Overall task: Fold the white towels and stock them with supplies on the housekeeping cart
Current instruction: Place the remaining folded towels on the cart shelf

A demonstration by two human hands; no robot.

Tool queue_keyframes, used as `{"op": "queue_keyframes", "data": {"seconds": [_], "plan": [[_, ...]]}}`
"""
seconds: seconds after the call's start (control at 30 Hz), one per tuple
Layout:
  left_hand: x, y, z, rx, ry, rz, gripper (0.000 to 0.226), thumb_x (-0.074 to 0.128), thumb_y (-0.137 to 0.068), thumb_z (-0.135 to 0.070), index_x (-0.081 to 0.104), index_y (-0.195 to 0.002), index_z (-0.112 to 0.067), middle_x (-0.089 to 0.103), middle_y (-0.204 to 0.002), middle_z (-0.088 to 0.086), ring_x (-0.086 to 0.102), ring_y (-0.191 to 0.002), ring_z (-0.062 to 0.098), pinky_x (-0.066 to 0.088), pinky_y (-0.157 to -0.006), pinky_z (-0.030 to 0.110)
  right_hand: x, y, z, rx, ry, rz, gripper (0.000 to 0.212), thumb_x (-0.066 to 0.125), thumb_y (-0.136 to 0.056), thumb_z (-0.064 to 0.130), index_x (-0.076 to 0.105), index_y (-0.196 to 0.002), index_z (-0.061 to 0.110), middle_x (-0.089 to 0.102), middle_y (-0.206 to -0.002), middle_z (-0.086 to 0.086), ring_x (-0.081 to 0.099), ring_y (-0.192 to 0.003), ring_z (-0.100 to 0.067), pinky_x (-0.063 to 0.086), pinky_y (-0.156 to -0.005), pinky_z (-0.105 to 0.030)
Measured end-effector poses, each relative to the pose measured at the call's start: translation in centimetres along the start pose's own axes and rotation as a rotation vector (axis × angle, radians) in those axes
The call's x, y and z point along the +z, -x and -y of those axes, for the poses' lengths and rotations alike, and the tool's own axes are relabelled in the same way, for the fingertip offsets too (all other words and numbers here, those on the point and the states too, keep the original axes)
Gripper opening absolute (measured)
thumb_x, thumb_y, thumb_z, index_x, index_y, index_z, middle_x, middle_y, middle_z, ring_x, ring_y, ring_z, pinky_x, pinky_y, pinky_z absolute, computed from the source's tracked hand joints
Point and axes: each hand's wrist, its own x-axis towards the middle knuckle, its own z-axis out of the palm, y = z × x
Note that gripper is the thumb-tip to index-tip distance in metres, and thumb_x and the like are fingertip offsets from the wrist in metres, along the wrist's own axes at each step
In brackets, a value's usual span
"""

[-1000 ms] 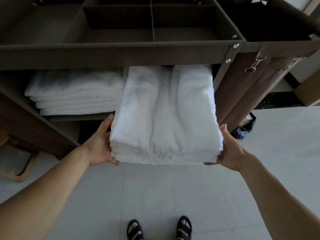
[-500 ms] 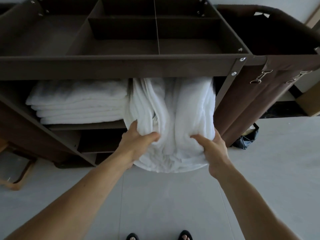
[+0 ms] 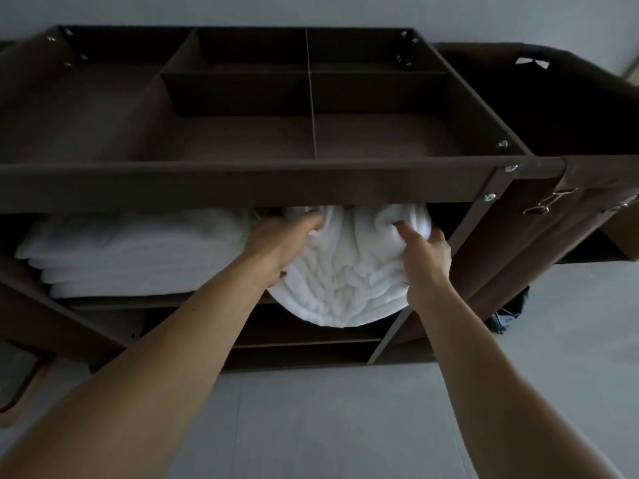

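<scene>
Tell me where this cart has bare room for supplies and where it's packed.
Free: the top tray, each compartment bare between its dividers. Crowded: the shelf beneath, the folded stack on the left and the towel bundle, gripped by left hand and right hand, on the right.

white towels (image 3: 345,281), dark brown cart (image 3: 242,184)

Under the front rail (image 3: 242,188) the opening is low: the folded stack (image 3: 131,257) fills its left half, the towel bundle (image 3: 345,288) its right, and the slanted post (image 3: 461,243) closes the right side.
</scene>
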Motion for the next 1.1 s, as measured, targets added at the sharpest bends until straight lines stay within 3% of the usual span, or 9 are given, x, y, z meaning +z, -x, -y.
{"op": "queue_keyframes", "data": {"seconds": [0.17,0.33,0.43,0.57,0.7,0.77,0.87,0.97,1.1], "plan": [[-0.3,-3.4,0.7,0.036,0.075,-0.152,0.030,0.067,-0.077,-0.054,0.064,-0.094,-0.029,0.062,-0.103,-0.004,0.057,-0.088,0.016,0.052,-0.070,0.032,2.7,-1.0,-0.4,-0.046,-0.027,-0.041,0.098,0.061,-0.052,0.067,0.050,-0.140,0.026,0.063,-0.111,0.006,0.059,-0.108,-0.023,0.048,-0.098,-0.045],[-1.2,-3.7,4.6,0.096,0.213,-0.276,0.045,0.054,-0.090,-0.042,0.051,-0.133,-0.031,0.056,-0.115,-0.007,0.055,-0.107,0.022,0.054,-0.087,0.045,2.2,-2.4,-3.0,0.113,-0.195,-0.103,0.093,0.070,-0.075,0.067,0.040,-0.149,0.018,0.056,-0.118,0.004,0.052,-0.124,-0.025,0.041,-0.092,-0.035],[-1.6,-3.3,5.6,0.119,0.210,-0.260,0.049,0.046,-0.094,-0.040,0.043,-0.142,-0.034,0.052,-0.112,-0.008,0.055,-0.099,0.020,0.056,-0.071,0.039,1.3,-1.6,-5.1,0.148,-0.166,-0.075,0.084,0.052,-0.085,0.073,0.034,-0.152,0.025,0.052,-0.136,0.002,0.052,-0.128,-0.027,0.042,-0.104,-0.045],[-3.1,-2.7,5.3,0.158,-0.174,-0.237,0.049,0.035,-0.100,-0.047,0.036,-0.145,-0.027,0.054,-0.100,0.000,0.059,-0.084,0.027,0.058,-0.076,0.046,0.1,0.2,-6.0,-0.001,-0.001,-0.005,0.065,0.038,-0.100,0.058,0.023,-0.156,0.028,0.044,-0.149,0.004,0.047,-0.134,-0.021,0.037,-0.112,-0.039],[-4.1,0.2,5.9,0.549,-0.887,-0.412,0.046,0.051,-0.094,-0.036,0.041,-0.133,-0.013,0.062,-0.101,0.014,0.058,-0.076,0.029,0.047,-0.065,0.039,-2.4,4.0,-6.9,-0.398,0.319,-0.047,0.073,0.065,-0.093,0.033,0.026,-0.153,0.023,0.031,-0.156,0.002,0.046,-0.129,-0.015,0.043,-0.093,-0.021],[-3.7,1.7,6.7,0.849,-1.197,-0.467,0.062,0.067,-0.079,-0.027,0.048,-0.133,-0.004,0.060,-0.112,0.020,0.058,-0.096,0.037,0.050,-0.074,0.046,-3.1,4.9,-7.4,-0.804,0.577,-0.109,0.070,0.073,-0.084,0.019,0.040,-0.145,0.012,0.039,-0.149,-0.008,0.042,-0.134,-0.026,0.045,-0.102,-0.038],[-2.6,1.4,6.3,1.214,-1.436,-0.294,0.069,0.063,-0.078,-0.022,0.049,-0.140,0.003,0.053,-0.137,0.022,0.047,-0.131,0.040,0.040,-0.108,0.055,-2.7,3.6,-6.5,-1.214,0.966,-0.039,0.073,0.080,-0.071,0.023,0.054,-0.137,0.004,0.048,-0.145,-0.020,0.036,-0.141,-0.037,0.035,-0.114,-0.056],[-1.6,-0.9,4.5,1.181,-1.649,-0.161,0.087,0.061,-0.079,-0.039,0.033,-0.152,0.000,0.033,-0.157,0.020,0.028,-0.147,0.035,0.008,-0.123,0.047,-0.7,1.3,-4.1,-1.292,1.253,0.067,0.088,0.083,-0.066,0.037,0.051,-0.140,0.002,0.042,-0.150,-0.023,0.031,-0.145,-0.041,0.021,-0.120,-0.056],[-1.9,-4.4,3.9,0.974,-1.697,-0.209,0.121,0.073,-0.061,-0.066,0.020,-0.154,-0.010,0.028,-0.156,0.013,0.032,-0.139,0.032,0.020,-0.119,0.046,0.1,-1.7,-4.1,-1.044,1.460,0.040,0.124,0.083,-0.058,0.061,0.024,-0.154,0.010,0.022,-0.160,-0.021,0.018,-0.147,-0.048,0.015,-0.118,-0.061]]}}
